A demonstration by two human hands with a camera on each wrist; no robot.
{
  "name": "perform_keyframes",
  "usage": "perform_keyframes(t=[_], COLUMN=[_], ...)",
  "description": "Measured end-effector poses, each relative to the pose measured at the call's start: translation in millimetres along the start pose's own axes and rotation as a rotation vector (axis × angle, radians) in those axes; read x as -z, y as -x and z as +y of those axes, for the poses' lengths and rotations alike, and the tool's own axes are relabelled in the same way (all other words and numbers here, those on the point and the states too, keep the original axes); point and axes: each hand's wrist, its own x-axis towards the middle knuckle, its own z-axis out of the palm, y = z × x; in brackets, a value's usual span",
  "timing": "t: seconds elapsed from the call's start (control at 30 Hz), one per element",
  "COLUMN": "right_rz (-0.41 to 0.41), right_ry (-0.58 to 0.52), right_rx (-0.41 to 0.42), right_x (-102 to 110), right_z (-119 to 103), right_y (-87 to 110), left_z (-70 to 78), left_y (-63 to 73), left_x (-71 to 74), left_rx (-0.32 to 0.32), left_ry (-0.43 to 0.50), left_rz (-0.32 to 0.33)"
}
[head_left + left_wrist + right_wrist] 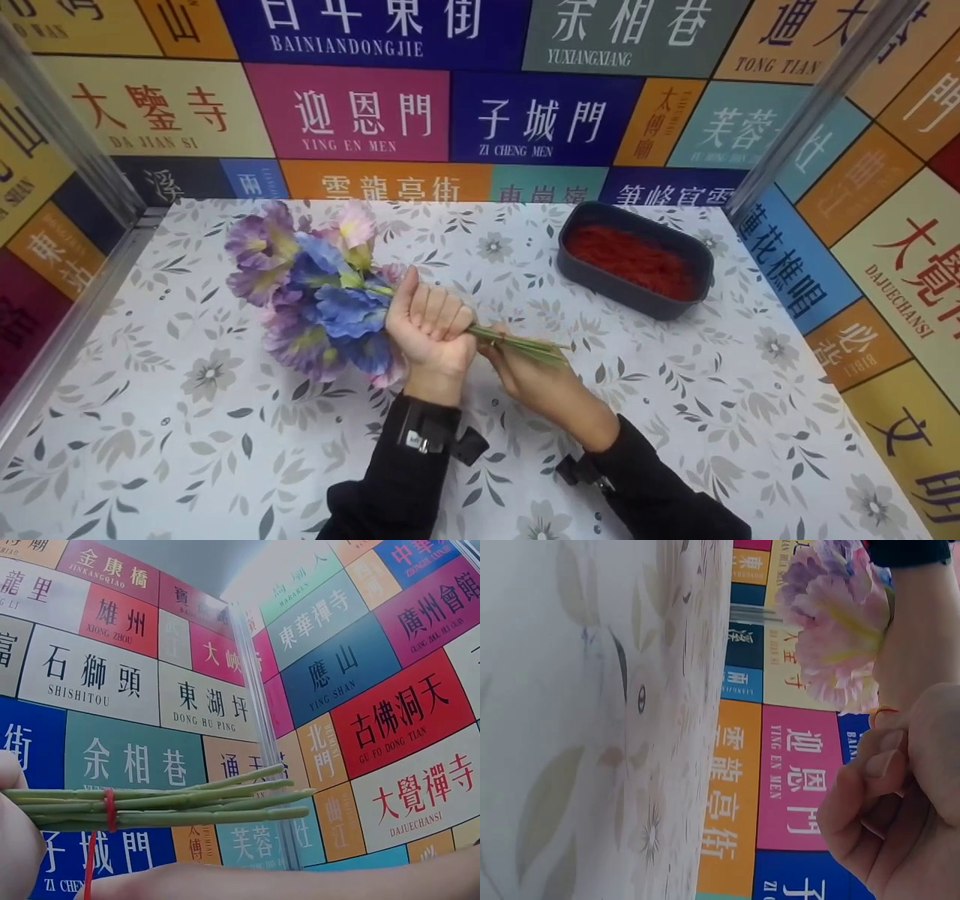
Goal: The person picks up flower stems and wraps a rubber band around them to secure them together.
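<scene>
A bouquet of purple, pink and blue artificial flowers [319, 300] lies to the left in the head view, blooms pointing left. My left hand [431, 322] grips its bundled green stems [525, 345] just below the blooms, thumb raised. Beyond the fist, in the left wrist view, a red string [111, 810] is wound round the stems [202, 806], with one end hanging down. My right hand [536, 379] is just below the stems. In the right wrist view its fingers [881, 765] are curled, pinching the red string [885, 710].
A dark grey rectangular box [637, 300] holding a mass of red strands [630, 259] stands at the back right of the table. A white floral cloth [210, 450] covers the tabletop. Panels with coloured signs [345, 112] and metal posts [817, 97] bound the back and sides.
</scene>
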Motion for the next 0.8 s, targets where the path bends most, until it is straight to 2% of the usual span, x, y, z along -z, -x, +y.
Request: perform_keyframes(t=[0.03,0.07,0.1,0.13,0.2,0.47,0.8], right_rz=[-0.009,-0.022,-0.004,-0.002,-0.025,-0.067,-0.097], right_ry=[-0.025,-0.117,-0.255,-0.336,-0.412,-0.403,-0.517], right_rx=[-0.021,-0.065,-0.131,-0.175,-0.224,-0.280,-0.334], right_x=[0.6,1.2,1.6,1.9,3.7,11.0,17.9], right_z=[-2.0,-4.2,-6.2,-8.0,-11.2,-20.5,-27.5], right_y=[-0.2,-1.8,-3.6,-4.7,-7.1,-9.1,-11.9], left_z=[0.8,1.8,2.6,3.3,4.6,8.9,12.8], left_y=[-0.2,-0.6,-0.7,-0.8,-1.1,-1.8,-2.6], left_x=[-0.4,-0.7,-1.1,-1.4,-2.1,-3.0,-2.9], left_rx=[-0.010,-0.020,-0.031,-0.040,-0.054,-0.092,-0.123], left_ry=[-0.003,-0.005,-0.009,-0.012,-0.017,-0.017,-0.020], left_rz=[0.009,0.017,0.026,0.033,0.041,0.048,0.070])
